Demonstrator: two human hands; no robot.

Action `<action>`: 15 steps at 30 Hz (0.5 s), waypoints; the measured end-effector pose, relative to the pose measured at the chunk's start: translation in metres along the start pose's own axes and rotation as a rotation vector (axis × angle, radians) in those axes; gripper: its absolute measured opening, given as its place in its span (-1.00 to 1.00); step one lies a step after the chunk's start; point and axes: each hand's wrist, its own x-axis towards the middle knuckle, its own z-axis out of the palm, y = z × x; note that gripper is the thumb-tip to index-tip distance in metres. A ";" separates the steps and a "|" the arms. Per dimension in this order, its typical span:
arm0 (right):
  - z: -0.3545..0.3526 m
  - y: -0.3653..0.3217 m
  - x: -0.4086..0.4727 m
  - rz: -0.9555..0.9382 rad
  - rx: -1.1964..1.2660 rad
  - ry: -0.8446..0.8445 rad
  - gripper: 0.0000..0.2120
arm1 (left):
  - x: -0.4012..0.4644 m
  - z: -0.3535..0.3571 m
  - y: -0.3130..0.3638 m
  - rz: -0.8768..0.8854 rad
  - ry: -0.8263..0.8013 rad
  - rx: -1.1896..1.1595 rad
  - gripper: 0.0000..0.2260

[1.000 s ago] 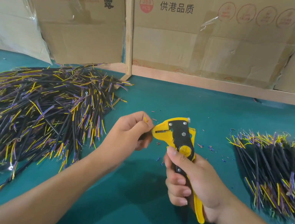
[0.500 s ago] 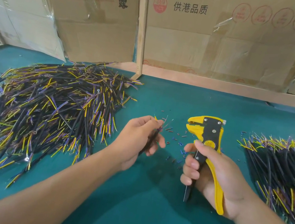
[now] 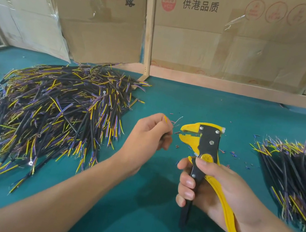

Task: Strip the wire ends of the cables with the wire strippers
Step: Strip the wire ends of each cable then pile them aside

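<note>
Hands: left (image 3: 148, 133) pinches cable (image 3: 165, 119); right (image 3: 216, 189) grips wire strippers (image 3: 207, 145) upright.

Both forearms reach forward, the left hand (image 3: 148, 133) curled with its fingers (image 3: 166, 127) pinching a cable (image 3: 165, 119), the right hand (image 3: 214, 189) gripping the wire strippers (image 3: 207, 145) upright.

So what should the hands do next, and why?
Probably bring the left hand a little to the right, feeding the thin wire ends of the cable it pinches into the wire strippers. The right hand holds the tool with its yellow jaws apart, and the wires sit just short of them.
</note>
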 end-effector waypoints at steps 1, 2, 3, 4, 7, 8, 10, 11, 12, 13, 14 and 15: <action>0.001 0.000 0.000 0.001 -0.001 0.001 -0.62 | -0.001 0.000 0.000 0.026 -0.018 -0.013 -0.87; 0.001 0.001 0.000 0.002 -0.003 0.002 -0.62 | -0.001 0.000 0.001 0.048 -0.035 -0.023 -0.89; 0.002 0.000 0.000 0.003 -0.003 0.006 -0.62 | -0.002 -0.001 0.001 0.065 -0.046 -0.031 -0.89; 0.002 0.000 0.000 0.004 0.000 0.011 -0.63 | -0.002 -0.001 0.001 0.076 -0.051 -0.036 -0.87; 0.002 0.000 0.001 0.010 0.014 0.021 -0.64 | 0.000 -0.002 0.001 0.078 -0.043 -0.033 -0.80; 0.002 0.000 0.001 0.012 0.017 0.019 -0.64 | 0.000 -0.002 0.000 0.077 -0.039 -0.027 -0.79; 0.002 0.000 0.001 0.014 0.019 0.009 -0.63 | 0.000 -0.002 0.000 0.071 -0.033 -0.002 -0.78; 0.001 0.000 0.001 0.013 0.017 0.003 -0.63 | 0.000 -0.002 -0.001 0.065 -0.029 0.012 -0.77; 0.001 0.000 0.000 0.012 0.014 0.000 -0.63 | 0.000 -0.002 -0.002 0.059 -0.024 0.022 -0.77; 0.000 0.000 0.001 0.012 0.012 -0.001 -0.63 | 0.000 -0.002 -0.002 0.057 -0.018 0.027 -0.76; 0.000 0.000 0.001 0.012 0.012 0.000 -0.63 | 0.000 -0.002 -0.002 0.058 -0.015 0.026 -0.77; 0.000 0.000 0.001 0.012 0.013 0.000 -0.64 | 0.000 -0.002 -0.002 0.061 -0.014 0.024 -0.78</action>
